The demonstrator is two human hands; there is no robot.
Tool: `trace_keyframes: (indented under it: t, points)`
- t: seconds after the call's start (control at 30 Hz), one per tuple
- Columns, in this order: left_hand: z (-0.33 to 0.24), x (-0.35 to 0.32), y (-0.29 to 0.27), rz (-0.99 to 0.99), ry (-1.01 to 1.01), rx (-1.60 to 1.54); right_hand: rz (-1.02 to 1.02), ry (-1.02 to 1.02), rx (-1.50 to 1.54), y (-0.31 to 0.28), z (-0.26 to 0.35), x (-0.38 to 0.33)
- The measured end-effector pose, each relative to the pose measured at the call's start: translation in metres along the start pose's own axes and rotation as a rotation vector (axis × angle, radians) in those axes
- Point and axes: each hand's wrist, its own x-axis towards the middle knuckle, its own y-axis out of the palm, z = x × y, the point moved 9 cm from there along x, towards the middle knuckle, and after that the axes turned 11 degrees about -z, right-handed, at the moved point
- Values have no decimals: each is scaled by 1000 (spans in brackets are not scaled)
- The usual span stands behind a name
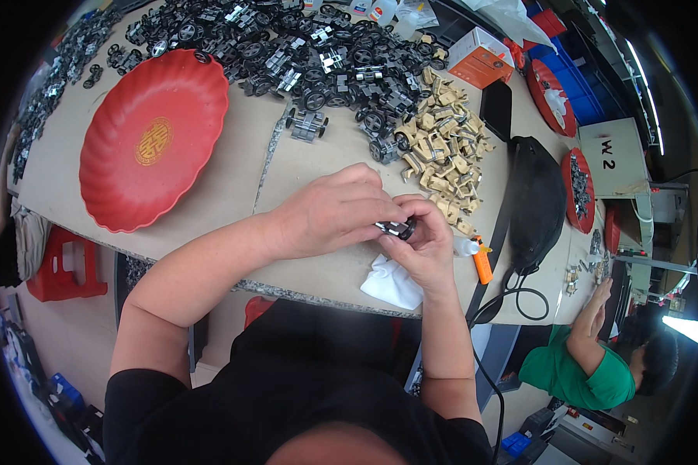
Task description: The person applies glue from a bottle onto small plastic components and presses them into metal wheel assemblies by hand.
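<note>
My left hand (pixel 329 213) and my right hand (pixel 425 240) meet above the near edge of the table (pixel 240 178). Together they pinch a small black and silver wheeled part (pixel 396 228) between their fingertips. A crumpled white cloth (pixel 392 283) lies on the table right under my right hand. Just beyond the hands sits a heap of tan plastic pieces (pixel 442 151). Farther back spreads a big pile of black and silver wheel assemblies (pixel 318 46), and one such assembly (pixel 308 124) stands apart from it.
A large red scalloped dish (pixel 151 139) lies at the left. A black pouch (pixel 535 201), a black phone (pixel 495 108), an orange box (pixel 479 58) and a small orange-capped bottle (pixel 477 256) are at the right. Another person in green (pixel 589 364) works at the lower right.
</note>
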Motion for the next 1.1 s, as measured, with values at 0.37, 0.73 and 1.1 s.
trace_keyframes:
  t: [0.37,0.73,1.1]
  points:
    - [19,0,5,97,-200,-38,-23,-58,-75,-4,1,0]
    - [21,-4,13,210,-250,-71,27,-190,-469,-4,11,1]
    - [25,-6,17,215,-318,-159,60,-258,-476,-2,18,-1]
